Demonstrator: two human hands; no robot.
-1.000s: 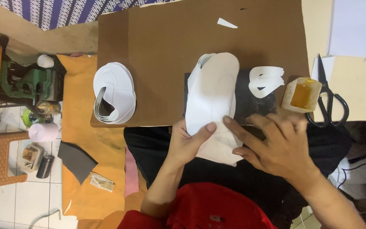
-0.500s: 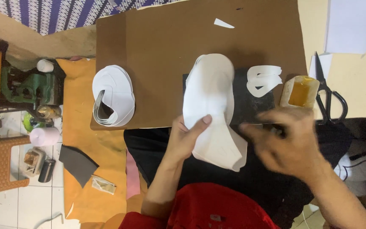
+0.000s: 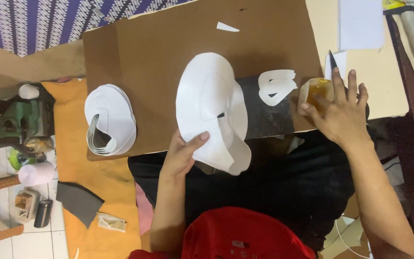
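While a brown board [image 3: 159, 57] spans most of the work surface, a large white cut piece [image 3: 209, 103] lies across its middle, its lower end hanging over the near edge above a dark lap. Left of it sits a stack of white cut pieces [image 3: 109, 120], curled and layered. A dark slab [image 3: 264, 112] lies just right of the big piece, with 2 small white shapes [image 3: 276, 86] on it. Closed on the big piece's lower edge, the left hand [image 3: 183, 156] pinches it with the thumb on top. Fingers spread, the right hand [image 3: 339, 112] rests on a small jar of amber glue [image 3: 315, 88].
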